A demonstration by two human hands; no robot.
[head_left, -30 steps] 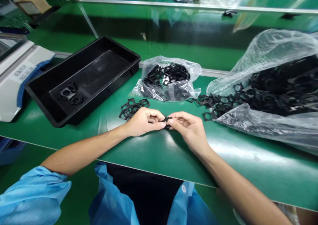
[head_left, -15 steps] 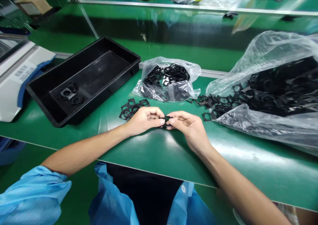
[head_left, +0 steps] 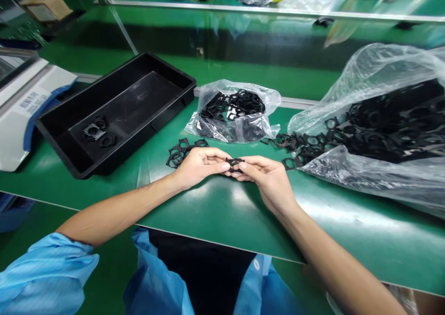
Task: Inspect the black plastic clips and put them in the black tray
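Observation:
Between my two hands is a small black plastic ring part (head_left: pixel 235 161), held just above the green table. My left hand (head_left: pixel 203 166) pinches its left side between thumb and fingers. On the opposite side, the thumb and fingers of my right hand (head_left: pixel 266 173) close on it. The fingers hide much of the part, so I cannot tell whether it is one piece or two. Beside my left hand lies a loose pile of black ring parts (head_left: pixel 179 154). Another single ring part (head_left: pixel 288 163) lies to the right of my right hand.
A black tray (head_left: pixel 163 116) with several parts inside stands at the left. Behind my hands sits a clear bag (head_left: pixel 239 132) of black parts. A larger clear bag (head_left: pixel 368 171) spills parts at the right. A white and blue machine (head_left: pixel 31 106) borders the tray.
The black ring part has turned between my fingers, and its ring opening now shows differently. Both hands stay almost in the same place.

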